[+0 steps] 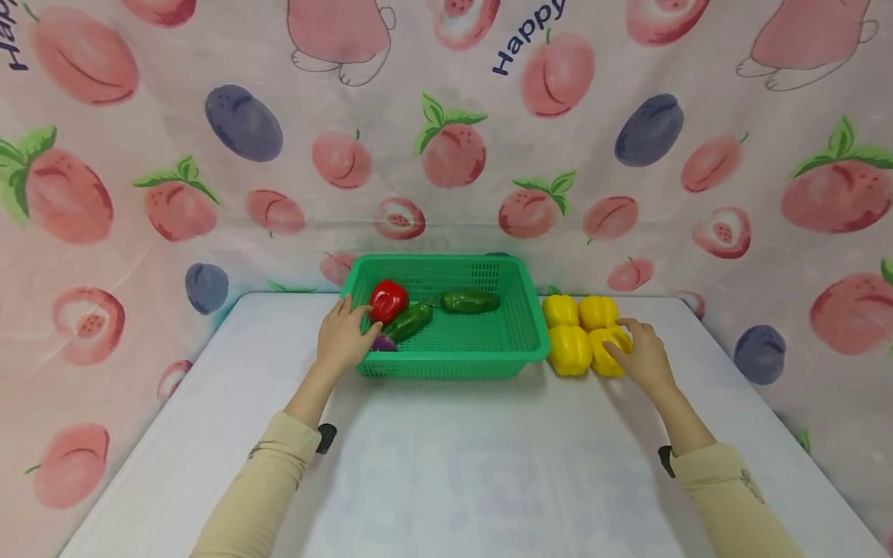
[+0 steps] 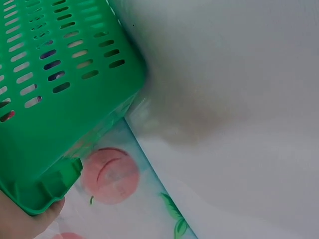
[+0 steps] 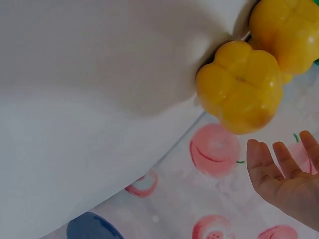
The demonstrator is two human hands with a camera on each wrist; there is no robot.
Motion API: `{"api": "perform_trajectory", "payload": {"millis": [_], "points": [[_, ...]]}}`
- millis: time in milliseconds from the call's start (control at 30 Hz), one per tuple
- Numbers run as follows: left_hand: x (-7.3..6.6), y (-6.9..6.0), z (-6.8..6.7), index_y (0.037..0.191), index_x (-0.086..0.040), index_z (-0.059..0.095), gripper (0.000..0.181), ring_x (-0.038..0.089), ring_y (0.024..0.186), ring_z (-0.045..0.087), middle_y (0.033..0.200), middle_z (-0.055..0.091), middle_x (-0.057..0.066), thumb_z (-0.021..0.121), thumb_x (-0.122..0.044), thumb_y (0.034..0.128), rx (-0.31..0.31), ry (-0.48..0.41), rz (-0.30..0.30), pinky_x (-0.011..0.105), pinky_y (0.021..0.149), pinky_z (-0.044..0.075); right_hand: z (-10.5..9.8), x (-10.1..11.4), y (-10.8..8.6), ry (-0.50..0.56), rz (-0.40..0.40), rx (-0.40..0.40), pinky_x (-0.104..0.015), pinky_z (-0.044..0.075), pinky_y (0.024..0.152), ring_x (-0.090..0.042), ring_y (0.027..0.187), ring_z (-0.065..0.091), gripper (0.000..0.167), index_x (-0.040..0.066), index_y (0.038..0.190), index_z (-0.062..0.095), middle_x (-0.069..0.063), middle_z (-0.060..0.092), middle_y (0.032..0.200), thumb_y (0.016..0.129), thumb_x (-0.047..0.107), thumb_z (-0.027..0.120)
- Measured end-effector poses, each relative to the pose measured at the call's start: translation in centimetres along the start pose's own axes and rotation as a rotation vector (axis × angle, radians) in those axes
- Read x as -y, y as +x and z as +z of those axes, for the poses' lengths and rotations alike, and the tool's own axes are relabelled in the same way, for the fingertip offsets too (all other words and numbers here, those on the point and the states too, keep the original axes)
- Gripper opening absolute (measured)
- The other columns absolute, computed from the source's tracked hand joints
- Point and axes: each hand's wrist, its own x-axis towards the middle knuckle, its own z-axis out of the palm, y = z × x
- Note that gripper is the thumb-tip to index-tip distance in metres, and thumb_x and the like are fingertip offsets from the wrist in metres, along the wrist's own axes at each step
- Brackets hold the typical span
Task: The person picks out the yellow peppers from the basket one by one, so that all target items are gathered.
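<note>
A green plastic basket [image 1: 453, 357] sits near the table's back edge. My left hand [image 1: 342, 337] grips its left rim; in the left wrist view the fingers [image 2: 52, 210] curl under a corner of the rim. Inside lie a red bell pepper [image 1: 387, 301], two long green peppers [image 1: 410, 322] and a purple thing [image 1: 384, 343], partly hidden by the rim. Several yellow bell peppers [image 1: 569, 350] stand grouped against the basket's right side. My right hand [image 1: 645, 358] reaches beside the front right yellow pepper [image 3: 240, 88], fingers spread and holding nothing; the right wrist view shows a gap between them.
A white cloth covers the table [image 1: 446, 465]. Behind and at both sides hangs a pink curtain [image 1: 391, 163] printed with fruit, close to the table's back edge. Dark bands [image 1: 325, 439] show at both wrists.
</note>
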Motion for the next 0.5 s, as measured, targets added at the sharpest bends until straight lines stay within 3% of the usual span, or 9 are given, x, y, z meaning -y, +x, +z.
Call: {"api": "perform_trajectory", "payload": {"millis": [200, 500], "points": [[0.3, -0.6, -0.2, 0.134, 0.0, 0.048, 0.051, 0.048, 0.139, 0.021, 0.147, 0.029, 0.033, 0.048, -0.034, 0.0951, -0.024, -0.025, 0.035, 0.056, 0.115, 0.02, -0.1, 0.6, -0.5, 0.0, -0.047, -0.012, -0.069, 0.038, 0.089, -0.058, 0.108, 0.04, 0.049, -0.009, 0.129, 0.042, -0.041, 0.038, 0.128, 0.091, 0.016, 0.058], [0.8, -0.3, -1.4, 0.133, 0.002, 0.048, 0.051, 0.05, 0.137, 0.024, 0.144, 0.033, 0.034, 0.052, -0.029, 0.0939, -0.027, -0.068, 0.058, 0.061, 0.111, 0.023, -0.6, 1.2, -0.7, -0.045, -0.079, 0.003, -0.069, 0.038, 0.091, -0.057, 0.109, 0.042, 0.049, -0.009, 0.129, 0.043, -0.04, 0.04, 0.127, 0.09, 0.016, 0.059]]}}
